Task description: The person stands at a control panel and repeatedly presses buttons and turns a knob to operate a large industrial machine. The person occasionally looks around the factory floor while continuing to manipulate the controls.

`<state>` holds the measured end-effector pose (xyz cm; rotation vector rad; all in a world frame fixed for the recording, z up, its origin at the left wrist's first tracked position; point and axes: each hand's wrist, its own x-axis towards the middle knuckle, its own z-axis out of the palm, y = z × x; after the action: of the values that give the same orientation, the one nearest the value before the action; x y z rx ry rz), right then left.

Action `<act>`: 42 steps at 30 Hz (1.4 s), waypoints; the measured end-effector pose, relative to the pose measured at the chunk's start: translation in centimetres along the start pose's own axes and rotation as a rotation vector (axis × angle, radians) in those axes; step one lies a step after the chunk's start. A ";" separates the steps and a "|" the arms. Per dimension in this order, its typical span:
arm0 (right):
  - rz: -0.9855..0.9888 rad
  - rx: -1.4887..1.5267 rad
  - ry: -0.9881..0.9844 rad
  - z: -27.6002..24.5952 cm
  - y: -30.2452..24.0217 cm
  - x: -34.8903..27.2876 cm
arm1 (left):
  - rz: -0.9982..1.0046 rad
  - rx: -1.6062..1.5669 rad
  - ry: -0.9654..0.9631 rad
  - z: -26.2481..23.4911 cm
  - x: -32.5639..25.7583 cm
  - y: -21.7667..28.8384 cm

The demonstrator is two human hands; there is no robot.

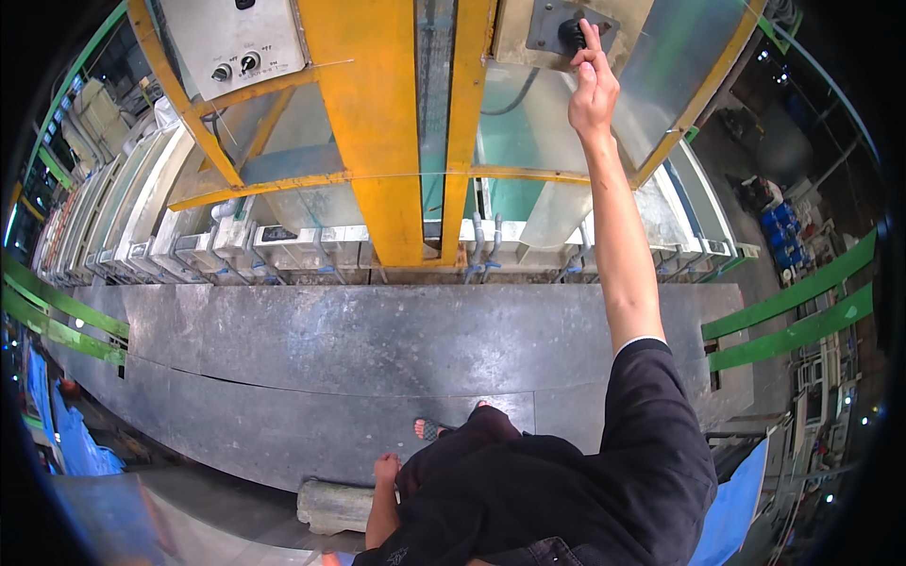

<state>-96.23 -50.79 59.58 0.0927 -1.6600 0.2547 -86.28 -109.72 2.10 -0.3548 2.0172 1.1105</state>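
Observation:
My right hand [592, 83] is stretched up and forward, its index finger touching a black knob [571, 33] on a grey switch plate [549, 21] fixed to the machine frame. The other fingers are curled. My left hand [385, 469] hangs low beside my body near my knee, fingers loosely curled, holding nothing that I can see. I wear dark clothes and sandals, one foot [429, 429] showing on the metal floor.
A yellow steel frame [377, 141] stands ahead with a grey control box [231, 42] carrying two knobs at upper left. Behind it lie white tanks [311, 241] of liquid. Green railings [793, 311] flank the grey metal walkway [377, 340]. A concrete block [335, 505] lies by my left hand.

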 end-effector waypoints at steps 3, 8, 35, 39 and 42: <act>-0.004 -0.068 0.058 0.3 0.0 0.3 | -0.003 0.054 0.016 -0.3 -0.8 0.9; 0.065 -0.193 0.248 1.3 -0.5 1.5 | 0.017 0.023 0.030 -0.5 0.2 -0.9; 0.057 -0.058 0.188 1.6 0.1 -0.5 | 0.096 0.280 0.119 -0.9 2.1 -6.8; 0.086 -0.052 0.143 1.6 -0.1 -1.0 | -0.002 -0.004 0.065 -0.8 0.5 -4.9; 0.175 0.036 0.281 2.8 -1.1 -1.0 | 0.003 -0.029 0.102 -1.1 -2.8 -1.8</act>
<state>-98.57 -52.55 58.44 -0.0593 -1.3851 0.4114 -84.00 -111.98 3.47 -0.4310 2.0929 1.1456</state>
